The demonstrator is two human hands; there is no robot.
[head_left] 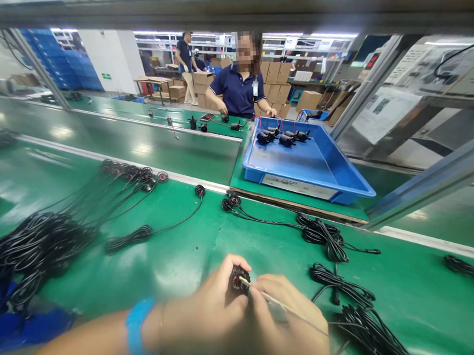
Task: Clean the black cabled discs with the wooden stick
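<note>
My left hand (205, 308), a blue band round its wrist, grips a small round black cable-end part (237, 280) with some red inside. In my right hand (291, 316) is a thin pale stick (274, 302), pinched between thumb and fingers. The stick's tip touches the inner face of the round part. Both hands are close together above the green work surface (178, 272). Further out, a similar round part (200, 190) lies on the surface, joined to a coiled black cable (130, 238). Two more round ends (231, 201) lie to its right.
Heaped black cables (41, 254) lie at left. Coiled cables (324, 236) lie at right. A blue tray (308, 165) beyond holds several black motor-like parts (286, 137). A metal post (433, 171) slants at right. Across the line, a co-worker (239, 89) handles parts.
</note>
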